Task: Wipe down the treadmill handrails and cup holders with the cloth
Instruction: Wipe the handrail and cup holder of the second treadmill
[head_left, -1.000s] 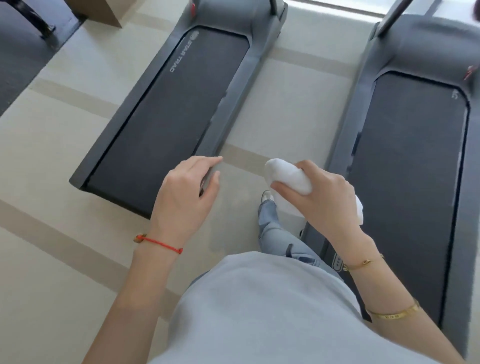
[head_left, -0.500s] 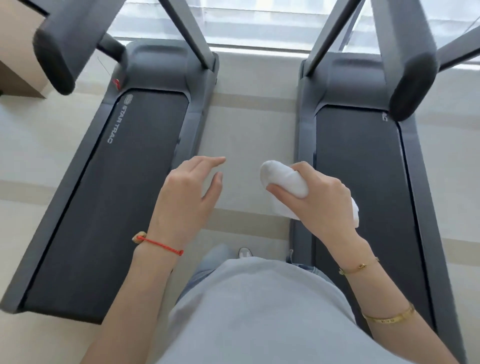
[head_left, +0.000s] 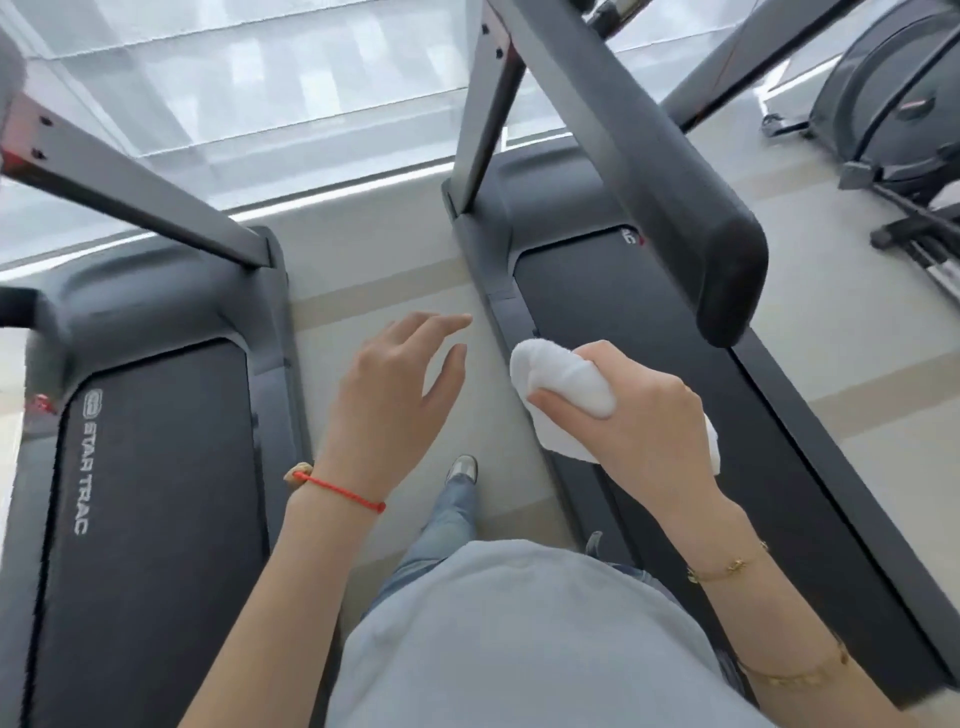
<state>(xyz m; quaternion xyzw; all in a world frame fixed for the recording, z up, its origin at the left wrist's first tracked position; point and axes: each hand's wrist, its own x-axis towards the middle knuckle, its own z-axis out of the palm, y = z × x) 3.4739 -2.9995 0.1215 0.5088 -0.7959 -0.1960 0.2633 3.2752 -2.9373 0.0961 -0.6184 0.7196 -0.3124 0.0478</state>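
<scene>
View raised since earlier frame, handrail (head_left: 639, 150) now slanting upper-centre to right; right hand (head_left: 644, 431) gripping cloth (head_left: 561, 384) pointing upper-left; left hand (head_left: 389, 405) fingers loosely spread.

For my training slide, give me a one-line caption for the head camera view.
Right hand gripping a bunched white cloth below a dark padded treadmill handrail, left hand open.

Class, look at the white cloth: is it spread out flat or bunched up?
Bunched up. The right hand grips the cloth as a rounded wad, with a loose end hanging below the hand.
</scene>
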